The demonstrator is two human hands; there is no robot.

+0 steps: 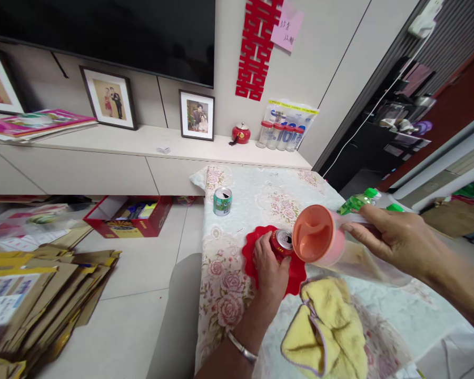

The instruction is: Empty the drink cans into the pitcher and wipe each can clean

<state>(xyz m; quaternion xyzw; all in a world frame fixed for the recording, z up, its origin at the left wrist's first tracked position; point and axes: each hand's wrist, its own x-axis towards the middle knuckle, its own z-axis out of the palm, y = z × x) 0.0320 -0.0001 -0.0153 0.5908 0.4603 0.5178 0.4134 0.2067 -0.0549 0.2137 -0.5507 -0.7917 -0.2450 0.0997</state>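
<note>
My left hand (269, 266) is closed around a red drink can (281, 241), which stands on a red scalloped plate (253, 241). In my right hand (395, 239) is the handle of a clear plastic pitcher (363, 261) with an orange lid (313, 234). The pitcher is tipped to the left, its lid close beside the can's opened top. I cannot tell whether any liquid is flowing. A yellow cloth (332, 326) lies crumpled in front of the plate. Farther back on the table stands a green and silver can (223, 201), its top opened.
The table has a flowered cloth (229, 310). Green-capped bottles (359, 201) stand behind my right hand. Against the wall runs a cabinet (122, 145) with photo frames, a red jar (241, 133) and several glass jars. Flattened cardboard (63, 295) and a red box (142, 223) are on the floor.
</note>
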